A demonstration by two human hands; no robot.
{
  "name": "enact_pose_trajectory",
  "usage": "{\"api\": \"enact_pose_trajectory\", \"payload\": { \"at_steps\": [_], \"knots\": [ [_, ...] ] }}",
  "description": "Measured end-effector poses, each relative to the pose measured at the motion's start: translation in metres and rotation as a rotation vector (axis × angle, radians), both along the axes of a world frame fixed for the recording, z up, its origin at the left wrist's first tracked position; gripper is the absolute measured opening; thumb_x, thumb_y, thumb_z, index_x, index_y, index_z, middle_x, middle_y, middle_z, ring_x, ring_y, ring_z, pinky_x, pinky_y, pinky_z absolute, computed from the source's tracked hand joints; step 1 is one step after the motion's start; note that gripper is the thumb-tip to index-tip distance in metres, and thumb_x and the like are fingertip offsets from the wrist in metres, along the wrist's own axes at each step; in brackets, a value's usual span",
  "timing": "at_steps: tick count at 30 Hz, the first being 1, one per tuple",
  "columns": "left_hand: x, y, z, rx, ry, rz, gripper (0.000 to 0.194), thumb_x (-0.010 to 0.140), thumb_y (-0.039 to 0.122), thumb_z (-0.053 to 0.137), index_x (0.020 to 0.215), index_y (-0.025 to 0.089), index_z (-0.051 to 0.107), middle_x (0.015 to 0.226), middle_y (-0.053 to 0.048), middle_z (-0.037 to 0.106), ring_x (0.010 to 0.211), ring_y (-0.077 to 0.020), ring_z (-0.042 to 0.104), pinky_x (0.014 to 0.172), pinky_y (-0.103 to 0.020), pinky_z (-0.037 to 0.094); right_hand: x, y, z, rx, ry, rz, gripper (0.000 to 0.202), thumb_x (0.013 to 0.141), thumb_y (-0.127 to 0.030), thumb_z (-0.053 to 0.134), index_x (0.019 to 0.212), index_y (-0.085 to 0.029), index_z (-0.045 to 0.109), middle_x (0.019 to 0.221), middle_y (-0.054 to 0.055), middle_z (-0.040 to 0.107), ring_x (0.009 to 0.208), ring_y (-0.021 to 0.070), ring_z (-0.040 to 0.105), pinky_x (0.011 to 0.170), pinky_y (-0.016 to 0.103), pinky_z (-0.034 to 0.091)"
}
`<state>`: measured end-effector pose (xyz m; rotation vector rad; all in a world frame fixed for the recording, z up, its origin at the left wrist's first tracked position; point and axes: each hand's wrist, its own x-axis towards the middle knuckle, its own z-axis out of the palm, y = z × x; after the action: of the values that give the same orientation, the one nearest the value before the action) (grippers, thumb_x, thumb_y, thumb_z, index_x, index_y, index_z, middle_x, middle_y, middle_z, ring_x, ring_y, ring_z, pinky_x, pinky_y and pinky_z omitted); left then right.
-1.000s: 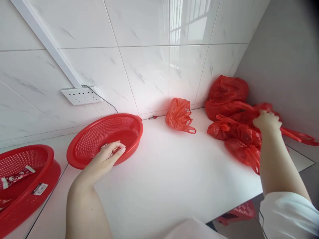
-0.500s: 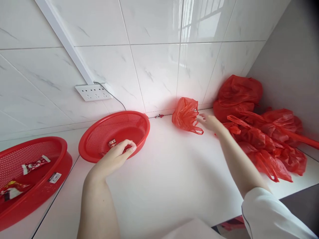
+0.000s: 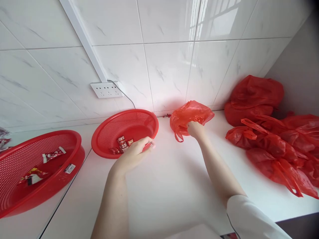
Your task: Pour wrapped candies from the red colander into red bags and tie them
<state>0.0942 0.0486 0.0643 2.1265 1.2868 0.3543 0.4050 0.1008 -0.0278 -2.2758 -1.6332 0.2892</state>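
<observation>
My left hand (image 3: pixel 138 149) hovers over the near right rim of a red perforated plastic basket (image 3: pixel 109 120). Its fingers curl loosely, with a gap between thumb and fingertips and nothing visible in them. Several small red-wrapped packets (image 3: pixel 123 143) lie inside that basket. Against the wall, a red plastic carrier bag (image 3: pixel 183 114) sits with its mouth spread and one handle loop hanging on the near side. My right hand (image 3: pixel 196 129) is closed at the near edge of this bag, gripping the plastic; its fingertips are hidden.
A second red basket (image 3: pixel 71 137) on the left holds a few wrapped packets (image 3: pixel 54 154). Several filled red bags (image 3: pixel 276 142) crowd the right side of the white table (image 3: pixel 164 196). A socket strip (image 3: pixel 107 90) with a grey cable is on the tiled wall (image 3: pixel 165 73).
My right hand has moved left onto the carrier bag, whose mouth is now wider. The view has shifted left, and my left hand remains by the basket rim.
</observation>
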Motion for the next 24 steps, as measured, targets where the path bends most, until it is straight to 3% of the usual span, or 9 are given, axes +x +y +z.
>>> {"api": "enact_pose_trajectory", "payload": {
  "at_steps": [4,6,10,13,16,18,20,22,24],
  "knots": [
    [0.000,0.002,-0.003,-0.007,0.006,-0.018,0.034,0.092,0.056,0.043,0.105,0.032,0.064,0.113,0.001,0.067,0.105,-0.0241,0.062,0.083,-0.033,0.047,0.000,0.005,-0.020,-0.081,-0.014,-0.064,0.042,0.080,-0.010,0.058,0.122,-0.008,0.058,0.114,0.024,0.064,0.106,0.0334,0.060,0.079,0.038,0.046],
    [0.000,0.003,-0.004,-0.004,0.015,-0.012,0.033,0.092,0.056,0.043,0.103,0.032,0.064,0.110,0.001,0.067,0.102,-0.0238,0.063,0.081,-0.032,0.048,-0.001,0.006,-0.022,-0.084,0.004,-0.034,0.043,0.077,-0.008,0.061,0.119,-0.008,0.059,0.109,0.022,0.066,0.100,0.0312,0.062,0.075,0.035,0.046],
    [0.003,0.003,-0.006,0.010,-0.002,-0.021,0.034,0.092,0.054,0.043,0.104,0.031,0.065,0.106,0.000,0.069,0.099,-0.0243,0.064,0.077,-0.032,0.049,-0.004,-0.004,-0.001,-0.004,0.070,0.063,0.007,0.082,-0.021,0.058,0.082,-0.016,0.064,0.081,0.010,0.065,0.077,0.0235,0.062,0.062,0.030,0.042],
    [0.007,0.003,-0.008,0.032,-0.028,-0.028,0.032,0.092,0.053,0.044,0.103,0.031,0.065,0.108,-0.001,0.069,0.103,-0.0250,0.063,0.078,-0.032,0.050,-0.007,-0.016,0.022,0.105,0.151,0.148,0.034,0.093,-0.040,0.044,0.069,-0.019,0.056,0.068,0.003,0.059,0.067,0.0177,0.057,0.057,0.027,0.039],
    [0.010,0.002,-0.009,0.019,-0.041,-0.031,0.030,0.091,0.053,0.046,0.100,0.031,0.065,0.111,0.000,0.069,0.109,-0.0257,0.062,0.083,-0.033,0.050,-0.007,-0.021,0.034,0.381,0.395,0.188,0.042,0.095,-0.052,0.036,0.077,-0.020,0.057,0.075,0.002,0.061,0.069,0.0163,0.057,0.062,0.027,0.044],
    [0.011,0.001,-0.009,0.002,-0.042,-0.034,0.030,0.092,0.053,0.045,0.098,0.031,0.064,0.112,0.000,0.069,0.114,-0.0260,0.060,0.086,-0.034,0.050,-0.004,-0.020,0.035,0.631,0.464,0.064,0.033,0.090,-0.049,0.045,0.086,-0.020,0.059,0.087,0.005,0.065,0.080,0.0194,0.060,0.073,0.032,0.048],
    [0.011,0.000,-0.008,-0.010,-0.042,-0.034,0.030,0.092,0.054,0.044,0.098,0.031,0.064,0.112,0.000,0.069,0.116,-0.0266,0.059,0.088,-0.035,0.050,0.001,-0.018,0.034,0.768,0.309,-0.155,0.021,0.085,-0.037,0.053,0.093,-0.019,0.060,0.103,0.010,0.066,0.099,0.0252,0.059,0.087,0.042,0.046],
    [0.011,-0.001,-0.007,-0.016,-0.044,-0.034,0.031,0.092,0.054,0.044,0.098,0.031,0.064,0.113,-0.001,0.069,0.117,-0.0271,0.059,0.088,-0.035,0.050,0.010,-0.019,0.034,0.689,0.166,-0.324,0.016,0.081,-0.028,0.056,0.092,-0.017,0.061,0.109,0.014,0.065,0.109,0.0305,0.055,0.095,0.051,0.040],
    [0.010,-0.001,-0.007,-0.019,-0.049,-0.033,0.031,0.091,0.054,0.045,0.098,0.031,0.064,0.113,-0.001,0.068,0.118,-0.0275,0.059,0.089,-0.036,0.050,0.021,-0.025,0.038,0.457,0.290,-0.315,0.017,0.081,-0.031,0.058,0.088,-0.016,0.062,0.101,0.016,0.067,0.104,0.0323,0.058,0.092,0.053,0.042]
  ]
}}
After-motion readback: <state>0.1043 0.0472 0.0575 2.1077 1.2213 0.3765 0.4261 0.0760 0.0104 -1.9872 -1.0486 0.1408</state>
